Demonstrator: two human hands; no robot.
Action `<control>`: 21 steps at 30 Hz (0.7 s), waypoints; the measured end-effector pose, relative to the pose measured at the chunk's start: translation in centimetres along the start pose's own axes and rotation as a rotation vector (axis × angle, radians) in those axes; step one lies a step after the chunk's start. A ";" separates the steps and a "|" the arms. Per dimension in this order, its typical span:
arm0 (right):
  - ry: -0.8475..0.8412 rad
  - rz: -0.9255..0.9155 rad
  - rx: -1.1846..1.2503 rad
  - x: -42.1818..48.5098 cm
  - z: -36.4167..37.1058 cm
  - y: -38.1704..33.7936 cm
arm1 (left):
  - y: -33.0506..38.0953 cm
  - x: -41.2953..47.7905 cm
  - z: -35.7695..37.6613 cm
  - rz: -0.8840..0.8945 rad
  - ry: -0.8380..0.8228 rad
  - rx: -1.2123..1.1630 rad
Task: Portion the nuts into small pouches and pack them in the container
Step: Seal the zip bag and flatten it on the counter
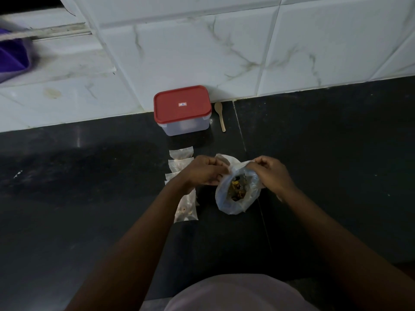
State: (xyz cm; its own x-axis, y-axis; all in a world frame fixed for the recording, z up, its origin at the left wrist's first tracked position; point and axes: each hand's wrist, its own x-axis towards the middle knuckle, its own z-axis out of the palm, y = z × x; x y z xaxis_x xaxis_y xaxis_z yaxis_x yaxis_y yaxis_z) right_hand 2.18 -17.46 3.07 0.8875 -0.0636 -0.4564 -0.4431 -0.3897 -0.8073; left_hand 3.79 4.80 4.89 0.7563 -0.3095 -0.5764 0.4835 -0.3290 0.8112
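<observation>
A clear plastic bag of mixed nuts point(238, 194) stands on the dark counter in the middle of the view. My left hand point(203, 170) pinches the left side of its mouth and my right hand point(272, 172) pinches the right side, holding it apart. Several small clear pouches point(180, 161) with nuts inside lie in a column to the left, partly under my left forearm. A plastic container with a red lid point(183, 110), closed, stands against the wall. A wooden spoon point(220, 115) lies just right of it.
The black counter point(89, 198) meets a white marble-tiled wall point(202, 52) at the back. A purple object point(13, 57) sits on a ledge at the far left. Another crumpled clear bag point(224, 158) peeks out behind my hands.
</observation>
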 end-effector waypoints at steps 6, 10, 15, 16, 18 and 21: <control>-0.327 0.214 0.374 -0.6 -1.1 0.5 | 0.0 -0.6 -0.1 0.038 -0.165 -0.170; -0.475 0.231 0.490 -0.7 -1.9 1.6 | -0.8 -0.1 -0.1 0.027 -0.036 -0.203; -0.511 0.243 0.568 -0.1 -2.4 2.8 | -2.0 0.6 -0.3 0.051 0.325 0.128; -0.518 0.239 0.545 -0.1 -2.5 2.8 | -2.3 0.7 -0.2 0.090 0.401 0.231; -0.526 0.227 0.502 -0.2 -2.5 2.7 | -2.7 0.8 -0.1 0.193 0.531 0.393; -0.435 0.152 0.388 -0.3 -2.1 2.4 | -3.0 0.9 0.3 0.307 0.645 0.550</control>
State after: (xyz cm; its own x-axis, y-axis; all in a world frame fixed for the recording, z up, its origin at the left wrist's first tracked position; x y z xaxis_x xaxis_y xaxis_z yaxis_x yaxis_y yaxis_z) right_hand 1.12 -20.29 2.05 0.7136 0.3214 -0.6224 -0.6474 -0.0366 -0.7613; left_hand 2.89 5.26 1.88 0.9978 0.0524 -0.0404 0.0660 -0.7463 0.6623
